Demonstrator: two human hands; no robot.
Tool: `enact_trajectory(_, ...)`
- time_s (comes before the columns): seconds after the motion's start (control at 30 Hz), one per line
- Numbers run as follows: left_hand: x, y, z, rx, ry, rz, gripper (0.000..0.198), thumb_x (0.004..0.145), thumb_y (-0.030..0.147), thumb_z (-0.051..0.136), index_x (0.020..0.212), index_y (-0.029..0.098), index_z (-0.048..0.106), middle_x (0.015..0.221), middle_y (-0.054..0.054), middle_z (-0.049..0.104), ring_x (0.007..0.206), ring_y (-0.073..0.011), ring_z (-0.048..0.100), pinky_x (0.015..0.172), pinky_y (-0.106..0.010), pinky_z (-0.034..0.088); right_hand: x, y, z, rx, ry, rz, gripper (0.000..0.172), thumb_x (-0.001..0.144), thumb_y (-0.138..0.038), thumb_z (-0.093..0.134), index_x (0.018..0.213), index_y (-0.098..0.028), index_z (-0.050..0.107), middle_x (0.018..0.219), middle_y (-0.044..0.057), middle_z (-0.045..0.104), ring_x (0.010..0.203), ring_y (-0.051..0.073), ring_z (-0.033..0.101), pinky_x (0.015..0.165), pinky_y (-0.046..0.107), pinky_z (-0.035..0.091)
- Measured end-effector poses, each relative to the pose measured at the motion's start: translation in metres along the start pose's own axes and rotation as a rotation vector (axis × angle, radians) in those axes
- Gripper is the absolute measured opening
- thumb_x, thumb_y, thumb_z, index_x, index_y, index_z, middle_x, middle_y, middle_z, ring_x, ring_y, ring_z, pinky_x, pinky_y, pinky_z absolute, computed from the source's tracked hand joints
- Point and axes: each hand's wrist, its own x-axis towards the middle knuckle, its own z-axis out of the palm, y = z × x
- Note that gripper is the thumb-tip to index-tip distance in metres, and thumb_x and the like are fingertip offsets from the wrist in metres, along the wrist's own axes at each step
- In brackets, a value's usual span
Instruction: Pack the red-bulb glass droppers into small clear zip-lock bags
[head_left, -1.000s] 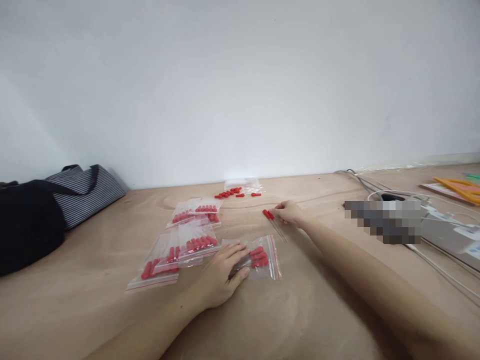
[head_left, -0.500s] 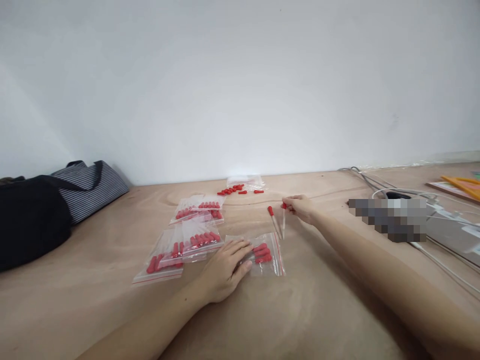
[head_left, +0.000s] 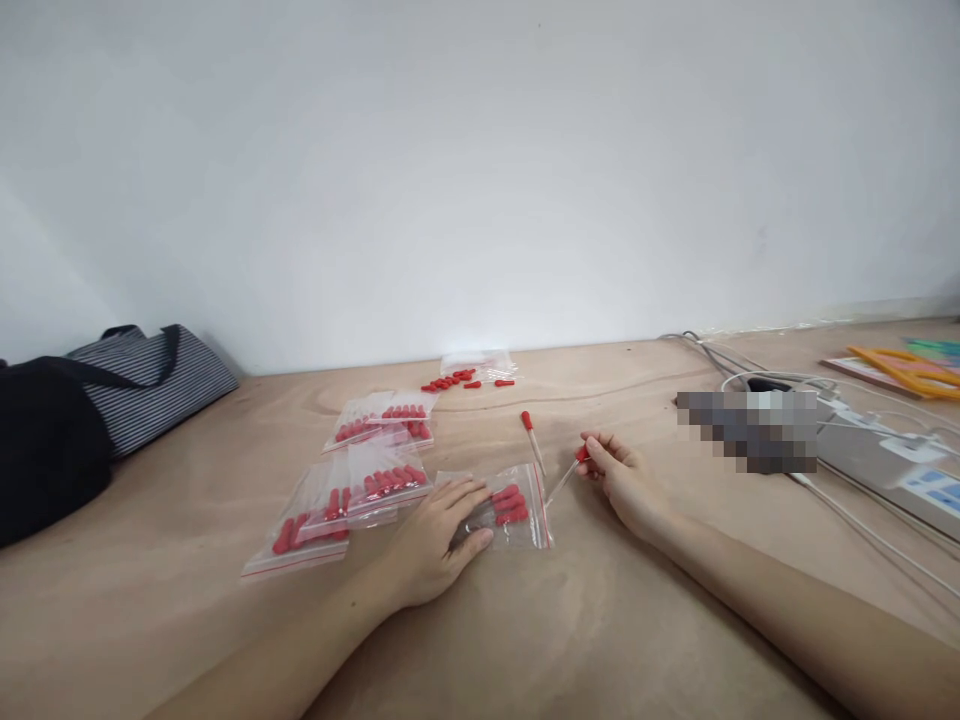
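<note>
My left hand (head_left: 442, 540) lies with its fingers stretched out over the left part of a clear zip bag (head_left: 534, 535) holding several red-bulbed droppers. My right hand (head_left: 619, 480) pinches a glass dropper (head_left: 564, 482) by its red rubber bulb. The glass tube slants down and left, its tip close to the bag's red-striped opening. A second dropper (head_left: 531, 432) lies on the table just beyond the bag, its bulb pointing away. Left of my left hand, filled zip bags (head_left: 330, 500) of droppers overlap one another.
Loose red bulbs (head_left: 450, 381) lie near the wall beside a clear bag (head_left: 469, 360) with thin glass tubes. A black bag and a striped bag (head_left: 161, 380) stand at the left. Cables (head_left: 709, 350), a grey device (head_left: 870, 445) and orange frames (head_left: 904, 372) occupy the right side.
My right hand has moved nearer with the dropper, which went from nearly upright to slanting toward the zip bag. My left hand stays on the bag; the view has shifted slightly right.
</note>
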Motion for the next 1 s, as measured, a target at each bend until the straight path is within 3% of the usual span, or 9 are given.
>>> enact_trajectory(0.23, 0.000, -0.001, 0.003, 0.007, 0.023, 0.021, 0.043, 0.084, 0.036, 0.046, 0.123, 0.018, 0.043, 0.129, -0.007, 0.045, 0.120, -0.0240, 0.037, 0.099, -0.044, 0.031, -0.020, -0.003, -0.001, -0.092, -0.240, 0.121, 0.032, 0.063, -0.041, 0.068, 0.078, -0.017, 0.053, 0.068, 0.000, 0.061, 0.062, 0.010, 0.057, 0.062, 0.024, 0.044)
enact_trajectory(0.47, 0.000, -0.001, 0.003, 0.027, 0.020, 0.025, 0.041, 0.085, 0.037, 0.045, 0.122, 0.020, 0.044, 0.129, -0.006, 0.045, 0.120, -0.0231, 0.037, 0.100, -0.044, 0.029, -0.024, -0.008, -0.004, -0.441, -0.596, 0.004, 0.025, 0.060, -0.035, 0.071, 0.068, -0.014, 0.059, 0.052, -0.005, 0.051, 0.047, 0.005, 0.041, 0.045, 0.019, 0.030)
enact_trajectory(0.63, 0.001, -0.002, 0.004, 0.023, 0.030, 0.028, 0.040, 0.085, 0.037, 0.045, 0.122, 0.020, 0.045, 0.128, -0.007, 0.045, 0.119, -0.0238, 0.038, 0.099, -0.044, 0.031, -0.024, -0.005, 0.002, -0.624, -0.695, -0.084, 0.021, 0.072, -0.034, 0.059, 0.078, -0.016, 0.067, 0.057, -0.002, 0.055, 0.051, 0.007, 0.043, 0.049, 0.020, 0.032)
enact_trajectory(0.87, 0.001, -0.001, 0.003, -0.009, 0.027, 0.031, 0.039, 0.085, 0.035, 0.045, 0.120, 0.017, 0.047, 0.127, -0.008, 0.046, 0.118, -0.0240, 0.040, 0.098, -0.043, 0.032, -0.012, -0.003, 0.022, -0.462, -0.841, -0.218, 0.018, 0.068, -0.033, 0.064, 0.075, -0.018, 0.070, 0.075, 0.003, 0.066, 0.070, 0.014, 0.057, 0.067, 0.026, 0.044)
enact_trajectory(1.0, 0.002, -0.002, 0.004, -0.019, 0.043, 0.043, 0.038, 0.084, 0.034, 0.046, 0.118, 0.017, 0.048, 0.126, -0.008, 0.047, 0.117, -0.0231, 0.041, 0.098, -0.041, 0.032, -0.004, 0.001, 0.031, -0.364, -0.853, -0.034, 0.019, 0.059, -0.033, 0.071, 0.068, -0.017, 0.070, 0.067, 0.002, 0.066, 0.063, 0.012, 0.058, 0.064, 0.025, 0.045)
